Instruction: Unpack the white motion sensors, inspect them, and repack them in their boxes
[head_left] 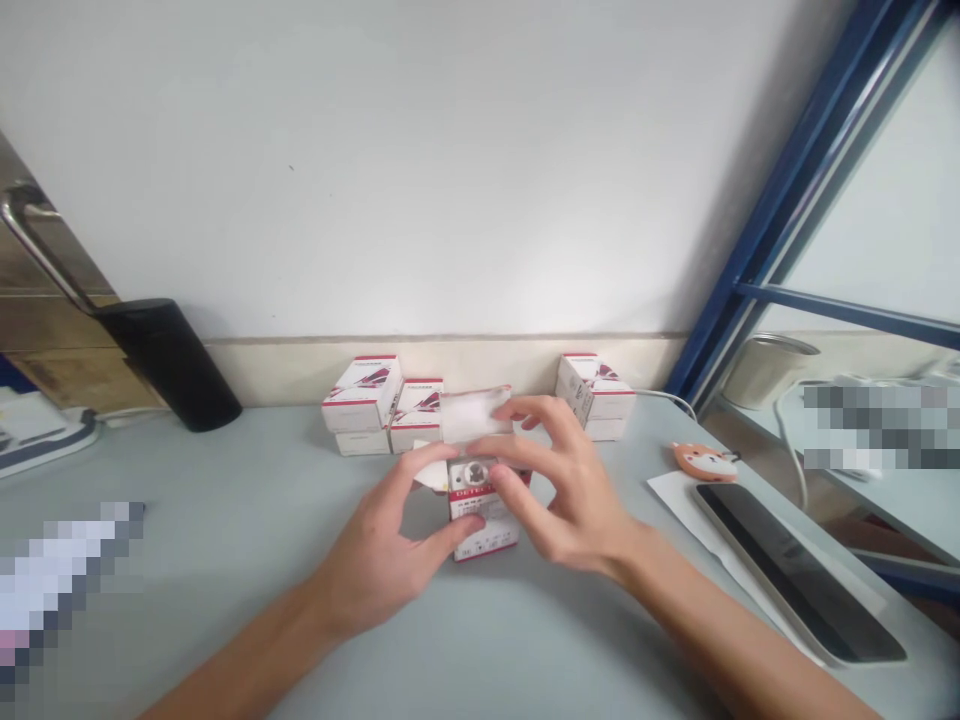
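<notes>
Open carton (501, 536) in the middle of the worktop (225, 520)

The left hand (386, 535) grasps the carton, thumb against its front. The right hand (568, 490) curls over the top; whether it grips anything, I can't tell from here. It partly hides the opening, where a pale round part (475, 474) shows, and a white flap (469, 417) rises along the carton's far side. White boxes (361, 393) stand beyond the carton to the left, more boxes (596, 390) beyond it to the right. Well left of it is a black cylinder (176, 365); well right, an orange animal-shaped item (703, 462) and a dark-screened device (799, 570).
</notes>
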